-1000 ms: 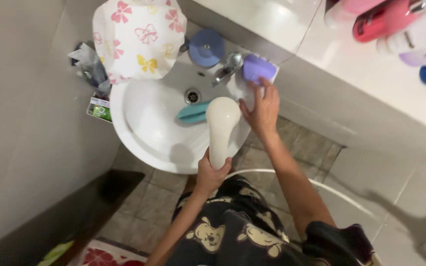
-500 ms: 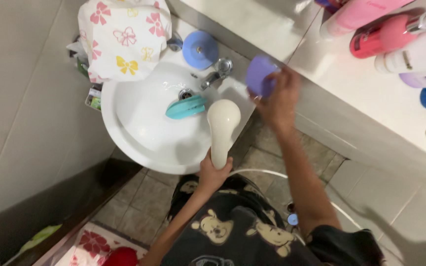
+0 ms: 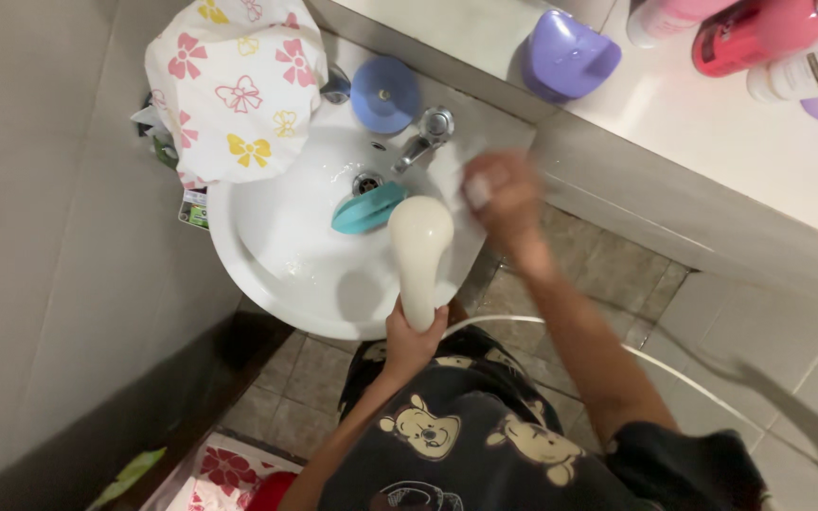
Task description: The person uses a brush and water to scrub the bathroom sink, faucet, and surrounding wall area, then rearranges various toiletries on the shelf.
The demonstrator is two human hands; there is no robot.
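Head view: cream plastic handheld shower head [image 3: 420, 237], handle wrapped in the left hand [image 3: 411, 339], poised over the white round basin [image 3: 267, 255]. Right hand [image 3: 499, 194] blurred beside it — grip cannot be told. Teal ribbed pad [image 3: 368, 207] just beyond. Risk: tilted head could spray past the rim.

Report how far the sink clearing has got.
Done: the purple plastic holder sits on the white ledge. In hand: left hand grips the white shower head over the white basin; right hand, blurred, is at its rim. Left: the teal brush lies inside.
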